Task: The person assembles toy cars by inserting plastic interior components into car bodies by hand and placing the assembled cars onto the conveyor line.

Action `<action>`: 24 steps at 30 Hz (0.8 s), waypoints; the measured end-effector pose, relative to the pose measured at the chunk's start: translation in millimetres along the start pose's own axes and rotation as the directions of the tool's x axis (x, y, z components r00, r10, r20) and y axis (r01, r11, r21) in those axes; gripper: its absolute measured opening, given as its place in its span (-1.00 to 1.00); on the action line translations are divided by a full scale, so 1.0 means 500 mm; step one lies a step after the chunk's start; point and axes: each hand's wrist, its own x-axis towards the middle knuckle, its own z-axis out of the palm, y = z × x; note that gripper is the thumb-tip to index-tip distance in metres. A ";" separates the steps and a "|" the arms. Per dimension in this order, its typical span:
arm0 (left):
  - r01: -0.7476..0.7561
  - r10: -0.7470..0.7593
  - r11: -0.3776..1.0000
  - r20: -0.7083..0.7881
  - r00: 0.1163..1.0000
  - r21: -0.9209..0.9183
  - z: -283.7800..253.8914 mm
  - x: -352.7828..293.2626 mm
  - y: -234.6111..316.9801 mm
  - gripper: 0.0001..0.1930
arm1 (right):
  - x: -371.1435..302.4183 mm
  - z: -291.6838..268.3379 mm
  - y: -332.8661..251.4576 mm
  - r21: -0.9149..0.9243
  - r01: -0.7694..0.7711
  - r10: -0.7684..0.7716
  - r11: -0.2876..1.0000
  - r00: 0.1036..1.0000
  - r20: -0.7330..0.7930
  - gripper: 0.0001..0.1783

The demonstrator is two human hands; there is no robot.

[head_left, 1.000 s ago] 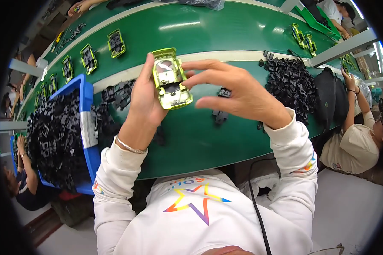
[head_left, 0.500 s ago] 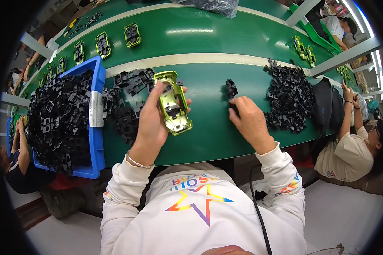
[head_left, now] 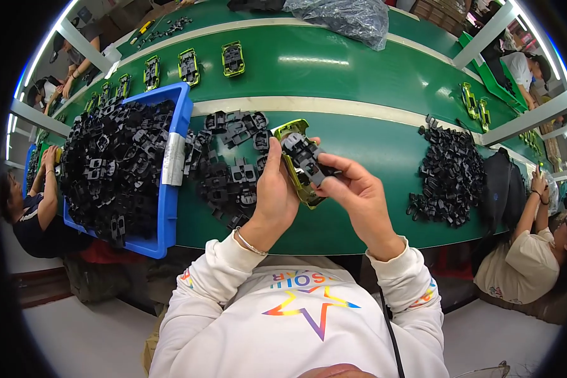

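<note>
My left hand [head_left: 277, 196] is wrapped round a shiny yellow-green toy car body shell [head_left: 290, 128], held tilted above the green table. A black moulded car interior part [head_left: 303, 157] lies over the shell's hollow side, and my right hand [head_left: 363, 200] pinches its near right end between thumb and fingers. Whether the part is seated in the shell or only resting on it, I cannot tell. Loose black interior parts [head_left: 219, 183] are spread on the table just left of my left hand.
A blue bin [head_left: 167, 217] heaped with black parts stands at left. A pile of small black parts [head_left: 450, 173] lies at right, beside a black bag [head_left: 505, 189]. Green shells with black parts [head_left: 232, 59] sit on the belt beyond. Co-workers sit on both sides.
My right hand has come left from the table with the black interior part and brought it onto the shell. My left hand has tilted the shell. The whole view has shifted.
</note>
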 end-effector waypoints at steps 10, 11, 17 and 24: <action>-0.018 0.018 1.000 0.037 0.999 0.017 0.006 -0.002 0.011 -0.41 | 0.006 0.012 -0.005 -0.853 0.467 -0.488 0.233 0.815 0.312 -0.45; -0.021 0.020 1.000 0.040 0.999 0.008 0.007 -0.002 0.013 -0.41 | 0.007 0.019 -0.005 -0.854 0.472 -0.504 0.220 0.804 0.314 -0.48; -0.035 0.032 0.997 0.049 0.998 0.068 0.000 -0.002 0.021 -0.38 | 0.009 0.049 -0.021 -0.865 0.435 -0.449 0.250 0.844 0.295 -0.53; -0.044 0.042 0.999 0.066 0.997 0.031 -0.008 -0.003 0.018 -0.36 | 0.012 0.055 -0.048 -0.743 0.387 -0.356 0.546 0.910 0.212 -0.58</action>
